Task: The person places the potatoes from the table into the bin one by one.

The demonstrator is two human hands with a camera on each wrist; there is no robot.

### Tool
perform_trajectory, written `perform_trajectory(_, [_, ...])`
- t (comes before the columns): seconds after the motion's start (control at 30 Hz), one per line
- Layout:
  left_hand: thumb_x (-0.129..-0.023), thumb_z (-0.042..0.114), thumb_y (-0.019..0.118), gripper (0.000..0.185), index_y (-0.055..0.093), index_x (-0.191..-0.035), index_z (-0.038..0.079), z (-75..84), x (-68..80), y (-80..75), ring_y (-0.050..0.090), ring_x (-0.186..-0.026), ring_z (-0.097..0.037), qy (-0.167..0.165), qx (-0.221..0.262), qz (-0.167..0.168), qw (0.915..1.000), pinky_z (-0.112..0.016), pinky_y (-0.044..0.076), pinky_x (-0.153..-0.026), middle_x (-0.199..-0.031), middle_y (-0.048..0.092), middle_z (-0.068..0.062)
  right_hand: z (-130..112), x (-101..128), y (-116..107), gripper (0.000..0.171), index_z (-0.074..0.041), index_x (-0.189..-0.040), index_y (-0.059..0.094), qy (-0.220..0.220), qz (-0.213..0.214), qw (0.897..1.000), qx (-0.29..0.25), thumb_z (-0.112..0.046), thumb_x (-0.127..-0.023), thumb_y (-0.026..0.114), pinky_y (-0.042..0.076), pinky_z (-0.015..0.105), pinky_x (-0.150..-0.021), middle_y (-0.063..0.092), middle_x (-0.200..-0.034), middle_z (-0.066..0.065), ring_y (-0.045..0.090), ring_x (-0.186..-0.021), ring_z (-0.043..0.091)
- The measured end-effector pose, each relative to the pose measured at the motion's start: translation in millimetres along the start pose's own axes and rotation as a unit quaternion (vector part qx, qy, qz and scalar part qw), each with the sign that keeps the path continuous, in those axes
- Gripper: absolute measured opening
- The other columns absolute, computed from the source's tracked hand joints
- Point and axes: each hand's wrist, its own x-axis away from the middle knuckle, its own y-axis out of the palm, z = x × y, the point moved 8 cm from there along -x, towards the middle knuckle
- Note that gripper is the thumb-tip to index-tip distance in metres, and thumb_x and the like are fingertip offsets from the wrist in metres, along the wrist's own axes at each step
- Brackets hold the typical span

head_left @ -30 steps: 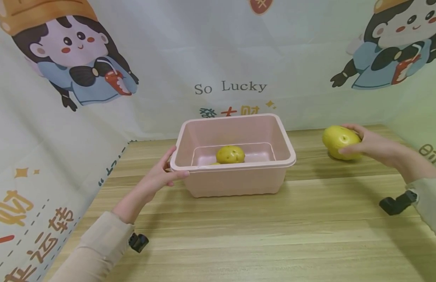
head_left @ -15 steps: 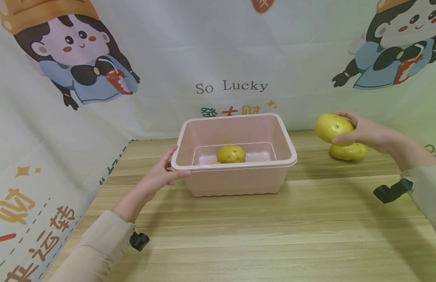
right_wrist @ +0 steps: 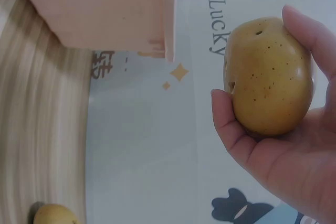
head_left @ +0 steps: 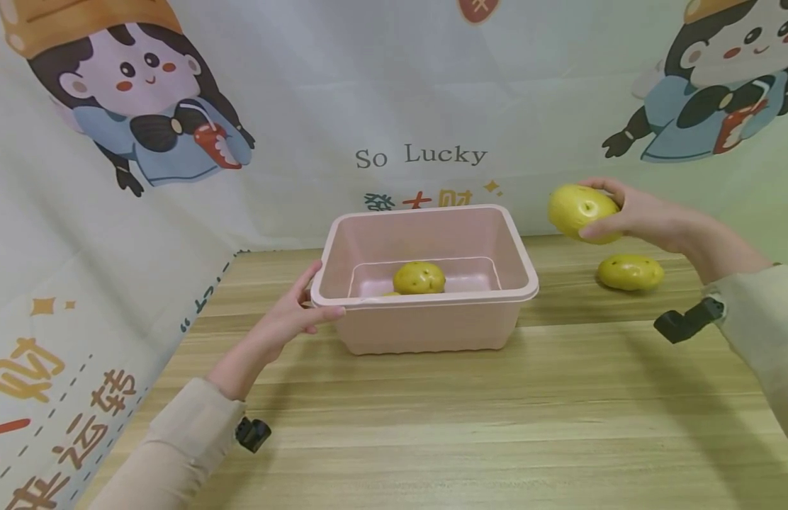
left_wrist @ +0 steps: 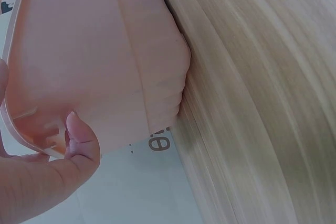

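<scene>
Four oval yellow potatoes (head_left: 575, 210), one near-hidden, accompany one rectangular pink plastic bin (head_left: 426, 327). Right hand (head_left: 643, 218) grips one potato; left hand (head_left: 284, 316) pinches the rim (head_left: 426, 299).

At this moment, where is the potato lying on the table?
In the head view, the loose potato lies right of the pink bin, below the right hand and its held potato.

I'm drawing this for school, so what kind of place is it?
Maybe an indoor filming corner: there's a wood-patterned table, a printed backdrop hung behind and beside it, and a small black device, perhaps a camera, by each cuff.
</scene>
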Motion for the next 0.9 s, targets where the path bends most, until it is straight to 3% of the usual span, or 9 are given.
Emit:
perform_trajectory(0.27, [-0.082,0.027,0.067,0.092,0.003,-0.148,0.031,-0.4,0.1,-0.5,0.043,-0.098,-0.020,-0.001,0.000,0.002,1.0000,-0.028,0.040,-0.071,-0.120,0.042,-0.016,-14.0,-10.3,3.5,0.072,-0.015,-0.141,0.015,0.005,-0.013,1.000,-0.002,-0.021,-0.086,0.061,0.033,0.041,-0.089,0.038,-0.118,0.008,0.041,-0.101,0.021])
perform_trajectory(0.9, [-0.081,0.027,0.068,0.093,0.003,-0.148,0.031,-0.4,0.0,-0.4,0.044,-0.098,-0.020,-0.001,0.001,0.006,1.0000,-0.029,0.039,-0.071,-0.121,0.042,-0.015,-41.4,-36.2,16.2,0.076,-0.013,-0.143,0.013,0.001,-0.033,0.999,-0.025,-0.018,-0.085,0.062,0.036,0.035,-0.089,0.035,-0.123,0.009,0.042,-0.103,0.020])
